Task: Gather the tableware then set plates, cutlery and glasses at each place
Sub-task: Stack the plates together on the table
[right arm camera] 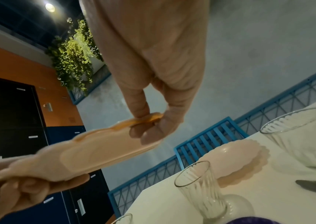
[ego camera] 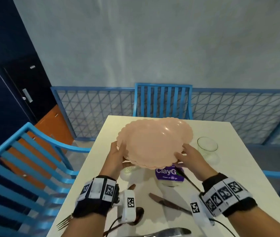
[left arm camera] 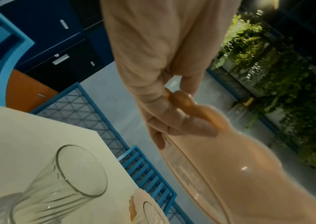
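A black fabric band is worn around each wrist, just behind the bare left hand (ego camera: 117, 157) and right hand (ego camera: 193, 159). Each band is ringed with white rectangular blocks on which black-and-white square code markers are printed. A white box-shaped camera unit bearing one more such marker is mounted under each wrist, and a thin black cable is led away from each unit.

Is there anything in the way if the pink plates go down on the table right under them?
Yes. Both hands, left hand and right hand, hold the pink plates above the table. Under their near edge stand a glass and a purple-labelled tub. Another plate already lies at the far end.
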`<state>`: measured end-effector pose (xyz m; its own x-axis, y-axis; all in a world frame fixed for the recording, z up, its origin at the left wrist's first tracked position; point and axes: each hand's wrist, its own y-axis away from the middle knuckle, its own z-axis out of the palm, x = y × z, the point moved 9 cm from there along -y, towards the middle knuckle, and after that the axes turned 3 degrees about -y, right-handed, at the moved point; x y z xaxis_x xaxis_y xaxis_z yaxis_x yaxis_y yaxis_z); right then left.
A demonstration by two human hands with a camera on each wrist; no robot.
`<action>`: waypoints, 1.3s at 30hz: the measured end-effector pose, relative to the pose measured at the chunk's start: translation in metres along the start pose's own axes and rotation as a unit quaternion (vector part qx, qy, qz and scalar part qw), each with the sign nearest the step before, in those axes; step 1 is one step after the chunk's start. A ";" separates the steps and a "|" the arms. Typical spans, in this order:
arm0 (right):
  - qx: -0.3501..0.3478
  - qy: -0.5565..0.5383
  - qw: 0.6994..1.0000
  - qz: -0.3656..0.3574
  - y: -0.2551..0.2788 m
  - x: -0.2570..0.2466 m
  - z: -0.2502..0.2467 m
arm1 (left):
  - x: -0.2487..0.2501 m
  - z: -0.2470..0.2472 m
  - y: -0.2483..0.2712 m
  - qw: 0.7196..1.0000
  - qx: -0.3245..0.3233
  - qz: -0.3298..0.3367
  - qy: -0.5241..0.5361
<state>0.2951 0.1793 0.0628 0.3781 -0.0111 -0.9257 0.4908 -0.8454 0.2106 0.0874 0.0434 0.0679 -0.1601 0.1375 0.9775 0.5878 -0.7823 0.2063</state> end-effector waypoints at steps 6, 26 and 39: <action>0.045 -0.037 0.998 0.005 -0.023 0.017 -0.022 | 0.007 0.009 -0.010 0.997 0.053 0.023 0.041; 0.112 0.039 0.975 0.188 -0.216 0.137 -0.039 | -0.001 0.051 -0.121 0.991 0.085 0.014 0.100; 0.138 -0.163 0.956 0.199 -0.222 0.155 -0.040 | -0.033 0.042 -0.123 0.993 0.087 -0.010 0.080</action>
<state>0.2765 0.3866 -0.1148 0.2044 -0.4897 -0.8476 0.1165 -0.8475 0.5178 0.0532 0.1604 0.0124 -0.2894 0.0421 0.9563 0.7092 -0.6615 0.2437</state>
